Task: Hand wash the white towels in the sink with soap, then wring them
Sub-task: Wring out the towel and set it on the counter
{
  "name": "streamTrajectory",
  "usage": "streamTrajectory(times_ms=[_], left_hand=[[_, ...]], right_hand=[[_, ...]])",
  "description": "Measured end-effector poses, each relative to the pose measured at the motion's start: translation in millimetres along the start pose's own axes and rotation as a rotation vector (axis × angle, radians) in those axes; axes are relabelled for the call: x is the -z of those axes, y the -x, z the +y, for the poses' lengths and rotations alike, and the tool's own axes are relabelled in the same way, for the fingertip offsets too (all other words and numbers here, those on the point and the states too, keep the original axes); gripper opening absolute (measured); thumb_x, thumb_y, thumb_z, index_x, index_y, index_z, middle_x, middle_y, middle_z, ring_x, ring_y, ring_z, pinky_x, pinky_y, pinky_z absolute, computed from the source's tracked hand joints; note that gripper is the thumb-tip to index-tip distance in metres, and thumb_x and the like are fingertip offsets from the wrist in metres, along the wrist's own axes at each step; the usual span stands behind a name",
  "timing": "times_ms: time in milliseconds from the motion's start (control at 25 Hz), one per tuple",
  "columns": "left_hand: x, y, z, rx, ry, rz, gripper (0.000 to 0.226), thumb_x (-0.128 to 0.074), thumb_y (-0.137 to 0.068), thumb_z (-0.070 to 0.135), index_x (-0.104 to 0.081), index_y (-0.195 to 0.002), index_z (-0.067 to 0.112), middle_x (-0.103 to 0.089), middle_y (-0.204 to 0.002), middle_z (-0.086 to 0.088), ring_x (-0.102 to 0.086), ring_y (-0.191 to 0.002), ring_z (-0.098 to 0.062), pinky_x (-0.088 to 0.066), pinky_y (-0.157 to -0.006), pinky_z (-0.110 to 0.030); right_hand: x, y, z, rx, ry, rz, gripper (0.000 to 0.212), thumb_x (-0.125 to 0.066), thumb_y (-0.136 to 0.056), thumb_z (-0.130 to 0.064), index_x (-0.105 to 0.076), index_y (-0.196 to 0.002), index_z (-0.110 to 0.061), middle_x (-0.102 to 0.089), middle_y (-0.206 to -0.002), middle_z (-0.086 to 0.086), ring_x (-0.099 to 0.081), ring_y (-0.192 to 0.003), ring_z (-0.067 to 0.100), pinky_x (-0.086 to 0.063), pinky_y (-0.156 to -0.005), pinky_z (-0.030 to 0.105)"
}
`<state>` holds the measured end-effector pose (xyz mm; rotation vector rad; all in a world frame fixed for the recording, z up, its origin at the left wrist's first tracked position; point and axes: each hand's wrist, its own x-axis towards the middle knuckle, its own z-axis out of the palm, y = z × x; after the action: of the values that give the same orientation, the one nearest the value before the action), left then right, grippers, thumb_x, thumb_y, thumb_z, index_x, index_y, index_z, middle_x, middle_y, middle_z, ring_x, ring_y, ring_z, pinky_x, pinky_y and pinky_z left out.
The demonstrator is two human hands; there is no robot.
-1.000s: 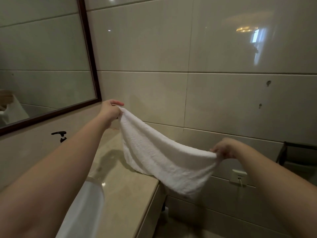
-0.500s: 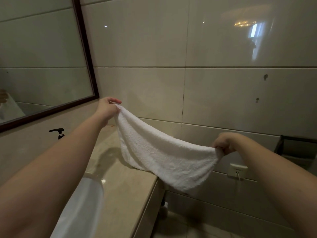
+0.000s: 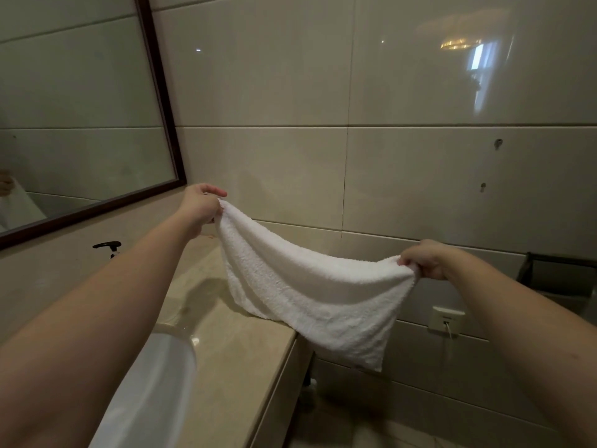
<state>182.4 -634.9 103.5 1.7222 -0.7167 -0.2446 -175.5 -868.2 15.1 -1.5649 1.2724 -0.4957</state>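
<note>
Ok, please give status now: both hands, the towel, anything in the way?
Left hand and right hand each pinch a corner. White towel spread, sagging over the counter edge. Nothing in the way.

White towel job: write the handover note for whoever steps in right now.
Left hand pinches one top corner of the white towel; right hand grips the other.
Towel hangs spread in the air beyond the counter end; the sink is lower left, pump dispenser behind it.
Done: cannot tell whether it is washed.
Left: soap wash if needed, then wring.
</note>
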Motion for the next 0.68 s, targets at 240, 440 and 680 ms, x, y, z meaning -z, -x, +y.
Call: streamTrajectory(times_ms=[240,440,680], left_hand=[[1.5,-4.5,-6.5,0.009,-0.032,-0.036,0.043,-0.048,-0.084,-0.019,-0.072,-0.1,0.013,-0.064,-0.093,-0.011,-0.057,-0.096,-0.026,-0.049,-0.074,-0.027],[-3.7,-4.0,-5.3,0.028,-0.001,-0.08,0.048,-0.049,-0.084,-0.02,-0.073,-0.094,0.02,-0.066,-0.112,-0.017,-0.061,-0.105,-0.028,-0.052,-0.091,-0.033],[-1.8,-1.5,12.6,-0.002,0.101,0.014,0.051,-0.04,-0.084,-0.023,-0.072,-0.107,0.009,-0.064,-0.088,-0.005,-0.061,-0.081,-0.02,-0.05,-0.066,-0.019]], right_hand=[[1.4,7.3,-6.7,0.047,-0.247,-0.042,0.015,-0.055,-0.091,0.006,-0.064,-0.101,0.001,-0.062,-0.082,0.012,-0.056,-0.062,0.018,-0.049,-0.047,0.021],[-5.3,14.4,-18.6,0.163,-0.483,0.035,0.026,-0.046,-0.092,0.015,-0.058,-0.091,-0.009,-0.049,-0.068,0.009,-0.052,-0.046,0.013,-0.046,-0.061,0.029],[42.2,11.4,-76.9,0.42,-0.87,0.344,0.03,-0.049,-0.094,0.006,-0.062,-0.084,-0.019,-0.057,-0.051,-0.004,-0.051,-0.055,0.011,-0.042,-0.047,0.022]])
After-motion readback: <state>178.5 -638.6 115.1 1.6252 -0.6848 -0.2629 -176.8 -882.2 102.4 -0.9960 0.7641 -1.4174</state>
